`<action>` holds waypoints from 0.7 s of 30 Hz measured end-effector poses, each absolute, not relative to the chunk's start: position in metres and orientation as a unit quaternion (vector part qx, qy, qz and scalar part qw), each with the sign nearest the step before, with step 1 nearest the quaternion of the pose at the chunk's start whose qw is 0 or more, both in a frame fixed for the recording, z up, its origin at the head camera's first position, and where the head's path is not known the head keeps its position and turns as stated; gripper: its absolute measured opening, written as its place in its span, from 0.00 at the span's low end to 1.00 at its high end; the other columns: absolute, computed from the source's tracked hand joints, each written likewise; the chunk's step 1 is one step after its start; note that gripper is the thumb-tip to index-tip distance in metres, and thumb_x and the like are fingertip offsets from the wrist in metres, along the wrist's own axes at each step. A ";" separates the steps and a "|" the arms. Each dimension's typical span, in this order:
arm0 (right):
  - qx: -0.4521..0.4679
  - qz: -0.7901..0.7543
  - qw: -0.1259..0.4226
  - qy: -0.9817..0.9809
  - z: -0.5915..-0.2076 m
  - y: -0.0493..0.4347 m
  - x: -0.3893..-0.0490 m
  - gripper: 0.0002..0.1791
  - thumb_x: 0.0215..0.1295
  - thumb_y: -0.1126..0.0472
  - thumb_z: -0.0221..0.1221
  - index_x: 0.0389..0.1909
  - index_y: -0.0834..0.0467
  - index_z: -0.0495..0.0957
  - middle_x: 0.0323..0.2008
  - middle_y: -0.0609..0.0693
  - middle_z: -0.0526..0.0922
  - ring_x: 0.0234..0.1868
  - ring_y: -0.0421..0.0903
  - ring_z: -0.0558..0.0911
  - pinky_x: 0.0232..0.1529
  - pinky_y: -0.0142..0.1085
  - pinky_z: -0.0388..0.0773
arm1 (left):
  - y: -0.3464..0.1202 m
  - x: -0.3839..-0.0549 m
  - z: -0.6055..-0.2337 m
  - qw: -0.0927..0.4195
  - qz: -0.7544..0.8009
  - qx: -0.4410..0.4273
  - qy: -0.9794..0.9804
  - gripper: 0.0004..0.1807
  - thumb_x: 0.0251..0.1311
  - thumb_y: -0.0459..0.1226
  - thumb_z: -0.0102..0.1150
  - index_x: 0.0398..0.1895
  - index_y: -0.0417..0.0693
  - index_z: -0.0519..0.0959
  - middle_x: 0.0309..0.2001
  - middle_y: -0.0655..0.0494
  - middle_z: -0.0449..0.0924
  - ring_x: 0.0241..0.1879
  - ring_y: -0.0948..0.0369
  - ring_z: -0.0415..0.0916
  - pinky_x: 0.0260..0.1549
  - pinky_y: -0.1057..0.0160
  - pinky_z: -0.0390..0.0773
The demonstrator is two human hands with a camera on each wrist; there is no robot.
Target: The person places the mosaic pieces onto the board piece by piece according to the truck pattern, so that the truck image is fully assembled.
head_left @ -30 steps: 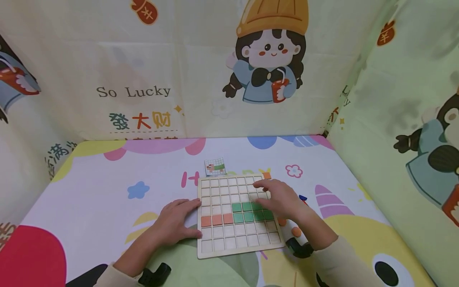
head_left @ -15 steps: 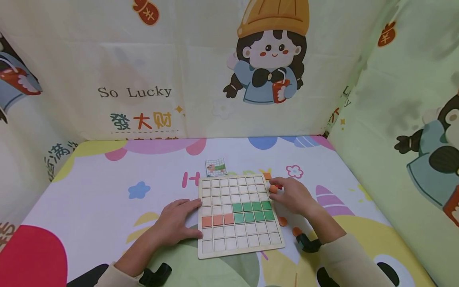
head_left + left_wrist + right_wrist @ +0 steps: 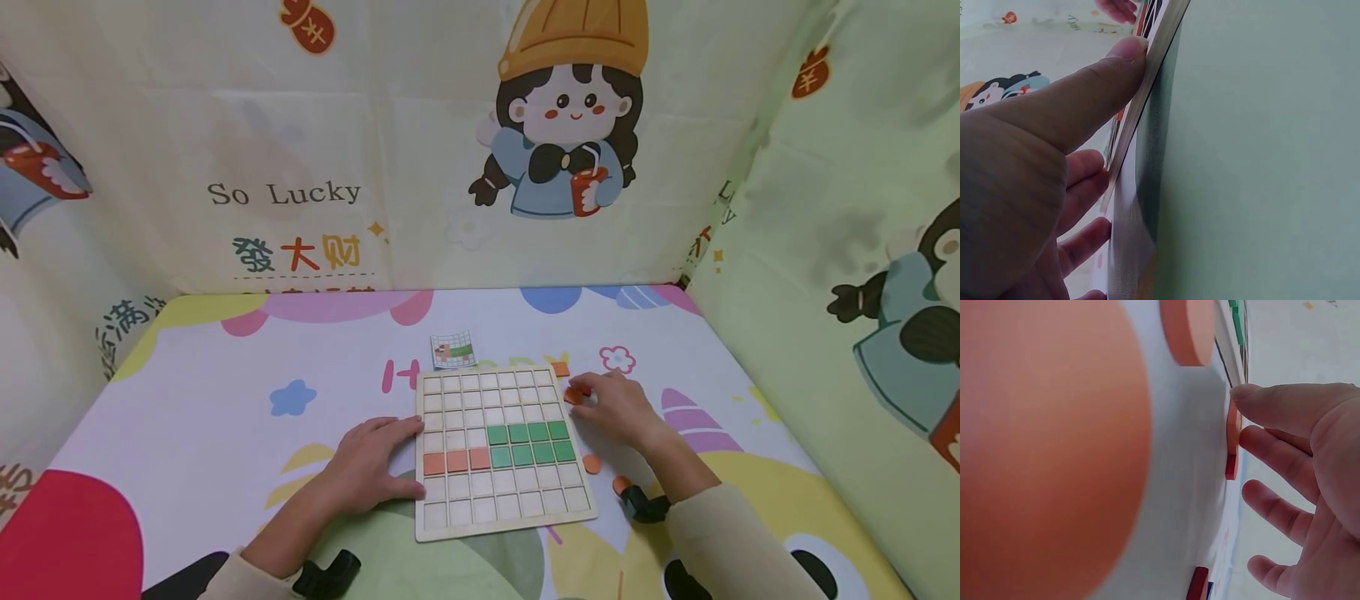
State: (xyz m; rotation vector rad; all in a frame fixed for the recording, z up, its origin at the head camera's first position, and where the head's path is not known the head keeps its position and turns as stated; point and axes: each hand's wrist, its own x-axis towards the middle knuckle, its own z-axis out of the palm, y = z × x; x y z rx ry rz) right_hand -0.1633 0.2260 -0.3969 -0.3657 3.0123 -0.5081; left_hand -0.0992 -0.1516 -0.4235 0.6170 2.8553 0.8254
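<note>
A wooden grid board [image 3: 504, 533] lies on the table in the head view. Green square tiles [image 3: 529, 444] fill two short rows, with red-orange square tiles [image 3: 456, 461] left of the lower one. My left hand [image 3: 367, 462] rests against the board's left edge with thumb and fingers spread; in the left wrist view its thumb [image 3: 1094, 94] touches the rim. Beside the right edge, my right hand [image 3: 618, 408] has thumb and index fingertip at an orange tile [image 3: 1232, 428]. A red piece [image 3: 1230, 467] adjoins that tile. The other right fingers hang loosely, holding nothing.
A small printed picture card [image 3: 452, 350] lies behind the board. Another orange tile [image 3: 560, 368] is by its far right corner. Round orange pieces [image 3: 592, 463] lie along its right side. Patterned fabric walls [image 3: 420, 150] surround the table behind and at both sides.
My right hand has moved from over the green tiles to the pieces right of the board, then stayed nearly still. All the green tiles are now uncovered. The left hand has not moved.
</note>
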 end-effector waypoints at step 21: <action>-0.139 -0.192 0.041 0.971 -0.404 0.228 -0.162 0.14 0.61 0.64 0.67 0.49 0.59 0.83 0.45 0.53 0.85 0.49 0.56 0.81 0.55 0.53 0.75 | -0.151 -0.100 -0.423 0.057 0.272 0.198 0.940 0.46 0.44 0.54 0.79 0.68 0.48 0.73 0.65 0.53 0.74 0.66 0.45 0.64 0.63 0.37 0.61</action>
